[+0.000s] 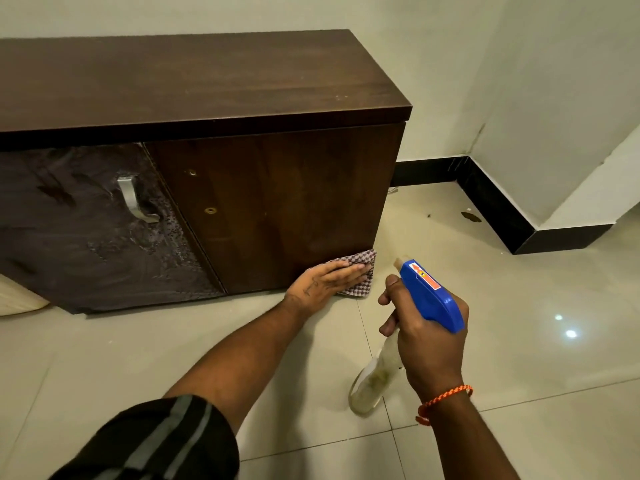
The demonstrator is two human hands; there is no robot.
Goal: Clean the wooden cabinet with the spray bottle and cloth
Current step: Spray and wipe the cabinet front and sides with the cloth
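1 cloth (361, 264), 1 spray btl (429, 296)

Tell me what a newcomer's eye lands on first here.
The bright blue head of the spray bottle, gripped in the right hand at lower right, stands out first. Next, the left hand presses a checked cloth against the lower right corner of the wooden cabinet, whose left door looks streaked and wet.
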